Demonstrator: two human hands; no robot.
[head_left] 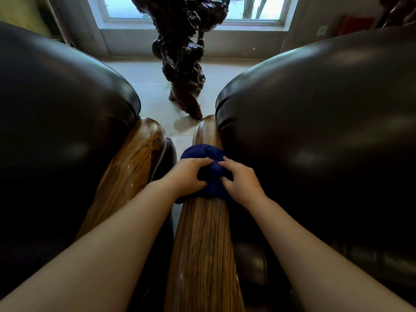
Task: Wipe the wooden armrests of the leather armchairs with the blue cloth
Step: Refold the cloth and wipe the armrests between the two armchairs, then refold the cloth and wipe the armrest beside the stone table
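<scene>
A bunched blue cloth (206, 154) lies on the striped wooden armrest (203, 244) of the right dark leather armchair (315, 131). My left hand (186, 175) presses on the cloth's left side and my right hand (242, 182) grips its right side, fingers curled into the fabric. The armrest runs from the lower middle up toward the chair's back. The left armchair (56, 109) has its own glossy wooden armrest (130, 167), which neither hand touches.
A narrow gap of pale tiled floor (180, 140) separates the two armchairs. Beyond it stands a tall dark gnarled wood sculpture (182, 59) in front of a low window (193, 10). A red object (355, 27) sits at the far right wall.
</scene>
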